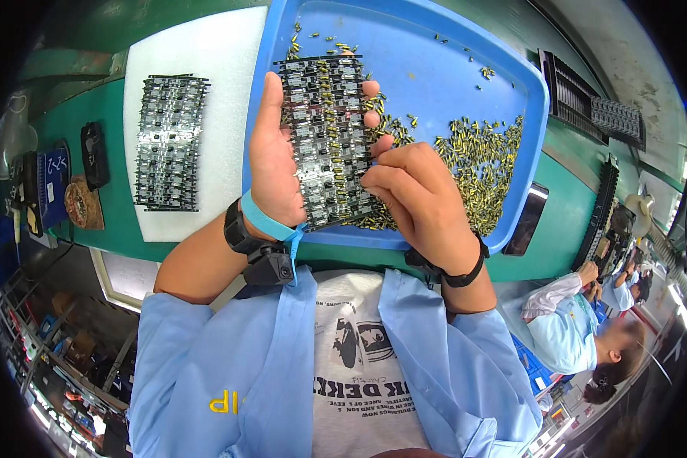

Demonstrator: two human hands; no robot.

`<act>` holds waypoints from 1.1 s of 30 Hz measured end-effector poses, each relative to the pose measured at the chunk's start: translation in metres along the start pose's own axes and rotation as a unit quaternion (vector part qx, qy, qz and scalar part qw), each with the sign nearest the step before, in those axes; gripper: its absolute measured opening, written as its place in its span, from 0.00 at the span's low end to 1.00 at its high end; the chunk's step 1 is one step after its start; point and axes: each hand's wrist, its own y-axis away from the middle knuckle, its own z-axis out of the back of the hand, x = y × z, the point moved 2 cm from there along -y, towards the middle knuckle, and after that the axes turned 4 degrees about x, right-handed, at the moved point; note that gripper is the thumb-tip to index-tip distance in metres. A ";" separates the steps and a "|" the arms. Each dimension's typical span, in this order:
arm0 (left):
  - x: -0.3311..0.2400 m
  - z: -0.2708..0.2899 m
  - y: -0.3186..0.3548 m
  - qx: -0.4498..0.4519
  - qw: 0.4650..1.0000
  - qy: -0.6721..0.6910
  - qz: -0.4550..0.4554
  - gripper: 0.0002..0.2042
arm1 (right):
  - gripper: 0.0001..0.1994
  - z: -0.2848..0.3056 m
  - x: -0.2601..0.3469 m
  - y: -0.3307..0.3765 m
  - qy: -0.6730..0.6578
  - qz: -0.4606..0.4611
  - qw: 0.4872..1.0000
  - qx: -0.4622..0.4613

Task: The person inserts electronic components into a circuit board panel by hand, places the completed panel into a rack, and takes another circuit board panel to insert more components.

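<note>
My left hand (pixel 271 164) grips a panel of small circuit boards (pixel 313 145) from its left side and beneath, with fingertips showing past the right edge. A column of small brass-coloured parts runs down the panel's middle. The panel is held over a blue tray (pixel 538 153). My right hand (pixel 424 198) is closed in a pinch at the panel's lower right part. Whatever its fingertips hold, if anything, is hidden. Loose brass-coloured cylindrical parts (pixel 477 164) lie heaped in the tray, to the right of and behind the panel.
A second circuit board panel (pixel 169 145) lies on a white foam sheet (pixel 229 91) at the left. Right of the tray is a dark phone-like slab (pixel 527 220) on the green table (pixel 523 267). Black slotted racks (pixel 576 99) stand farther right. A co-worker (pixel 565 328) sits at the right.
</note>
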 end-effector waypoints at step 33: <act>-0.003 0.005 0.000 -0.008 1.000 0.001 -0.001 0.47 | 0.12 -0.016 0.015 0.004 -0.076 -0.045 0.995 -0.036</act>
